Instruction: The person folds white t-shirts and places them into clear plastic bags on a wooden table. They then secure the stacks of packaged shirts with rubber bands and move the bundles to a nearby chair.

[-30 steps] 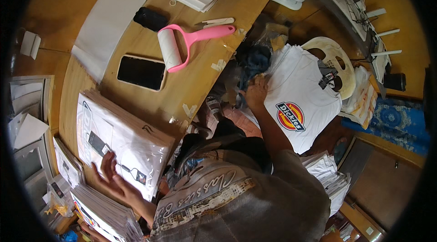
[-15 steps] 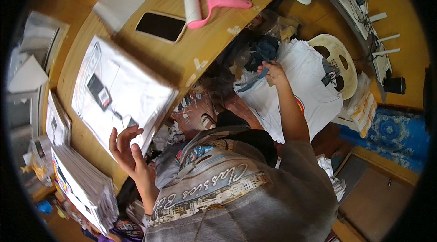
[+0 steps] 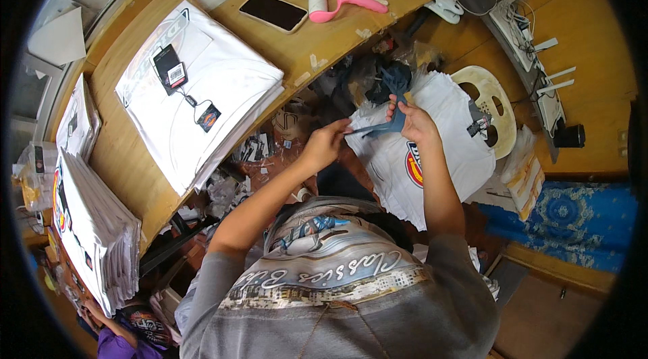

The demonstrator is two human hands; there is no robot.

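Note:
A dark blue-grey strip of cloth (image 3: 384, 126) stretches between my hands above a white T-shirt. My right hand (image 3: 418, 123) is closed on the strip, near a bunched part of the same colour hanging beyond it. The left end is pinched between the thumb and fingers of my left hand (image 3: 327, 145). Underneath, the white T-shirt (image 3: 442, 112) with a round coloured print lies spread over a cream plastic chair (image 3: 507, 126). A dark tag (image 3: 478, 125) rests on the shirt near the chair's back.
On the wooden table (image 3: 270, 48) lie folded white shirts (image 3: 223, 65) with black tags, a phone (image 3: 273, 12) and a pink-handled lint roller (image 3: 361, 1). Bagged shirts (image 3: 111, 244) are stacked at left. Another person's purple sleeve (image 3: 116, 344) shows lower left.
My left hand has moved right, from beside the table's folded shirts to the blue-grey strip, and now pinches its end. My right hand keeps hold of the strip. The view has shifted slightly.

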